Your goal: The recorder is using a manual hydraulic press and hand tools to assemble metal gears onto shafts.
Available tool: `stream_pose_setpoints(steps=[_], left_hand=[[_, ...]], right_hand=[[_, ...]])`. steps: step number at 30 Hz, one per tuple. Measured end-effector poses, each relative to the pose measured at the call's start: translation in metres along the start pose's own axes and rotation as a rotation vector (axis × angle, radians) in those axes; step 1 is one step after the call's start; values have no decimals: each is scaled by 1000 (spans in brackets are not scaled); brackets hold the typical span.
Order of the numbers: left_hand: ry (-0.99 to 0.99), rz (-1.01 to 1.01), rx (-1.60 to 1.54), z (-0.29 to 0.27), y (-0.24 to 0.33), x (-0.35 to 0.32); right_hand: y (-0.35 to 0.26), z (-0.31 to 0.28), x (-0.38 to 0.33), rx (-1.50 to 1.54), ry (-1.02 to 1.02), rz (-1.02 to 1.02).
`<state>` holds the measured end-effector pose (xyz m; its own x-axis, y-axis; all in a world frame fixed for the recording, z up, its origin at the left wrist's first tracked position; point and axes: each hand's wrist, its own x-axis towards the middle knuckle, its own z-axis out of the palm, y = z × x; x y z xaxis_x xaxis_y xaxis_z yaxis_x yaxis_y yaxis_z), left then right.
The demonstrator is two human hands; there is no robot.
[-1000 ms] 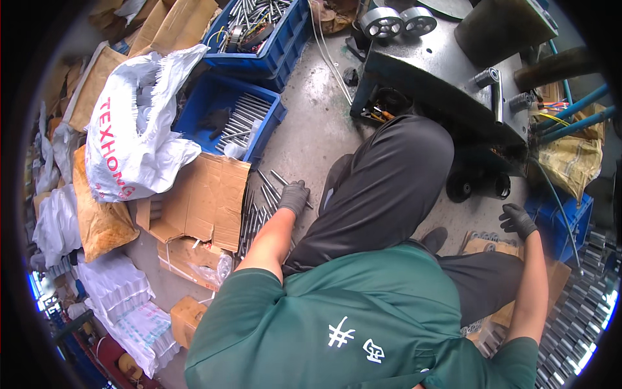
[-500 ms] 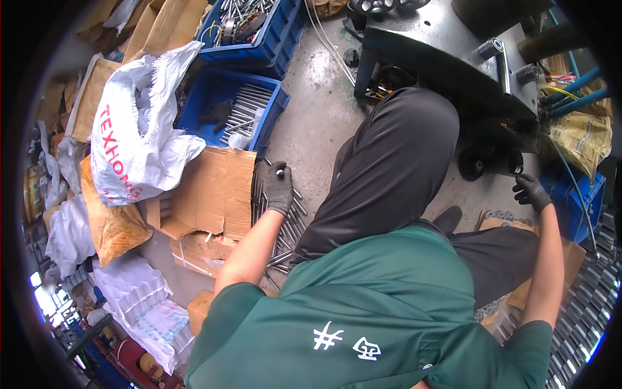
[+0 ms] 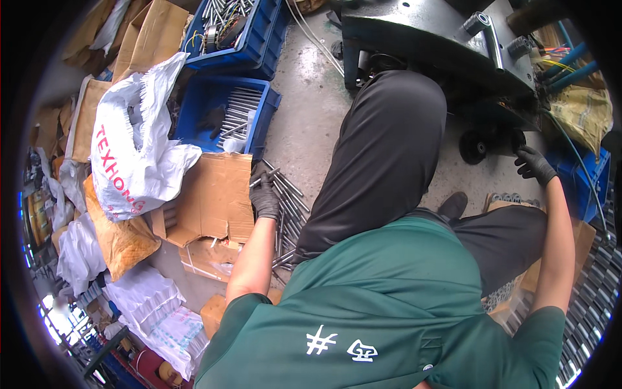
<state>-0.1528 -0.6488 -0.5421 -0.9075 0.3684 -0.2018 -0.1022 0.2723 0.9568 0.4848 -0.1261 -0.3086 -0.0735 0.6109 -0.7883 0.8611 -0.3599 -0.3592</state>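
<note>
My gloved left hand [image 3: 264, 198] is closed around a metal rod [image 3: 273, 172], which lies slantwise across its fingers. Under and beside this hand, a heap of loose metal rods [image 3: 289, 214] rests on the floor next to an open cardboard box [image 3: 217, 194]. Far to the right, my gloved right hand [image 3: 538, 165] is open, fingers apart and nothing visible in them. Its fingertips are near a round black part [image 3: 516, 139] below the machine table; whether they touch it I cannot tell.
A blue bin [image 3: 261, 123] holds more rods, with another blue bin [image 3: 246, 48] beyond it. A white woven sack [image 3: 133, 152] sits at left. The dark metal machine table [image 3: 414, 32] stands ahead. Many metal cylinders [image 3: 586, 298] are stacked at the right edge.
The rod in my left hand has turned from end-on to lying crosswise, and that hand has shifted slightly left and down. My right hand has moved a little up, its fingers spreading.
</note>
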Motion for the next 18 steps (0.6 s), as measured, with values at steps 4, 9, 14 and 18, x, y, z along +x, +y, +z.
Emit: stream_pose_setpoints(steps=[4,9,14,18], left_hand=[[-38,149,237,9,1,9],[29,-189,-97,18,-6,35],[-77,106,385,-10,-24,53],[-57,60,197,5,8,39]], right_hand=[[8,-5,0,8,-4,20],[9,-5,-3,4,-9,57],[-1,1,4,8,0,-6],[8,-3,-1,12,23,25]])
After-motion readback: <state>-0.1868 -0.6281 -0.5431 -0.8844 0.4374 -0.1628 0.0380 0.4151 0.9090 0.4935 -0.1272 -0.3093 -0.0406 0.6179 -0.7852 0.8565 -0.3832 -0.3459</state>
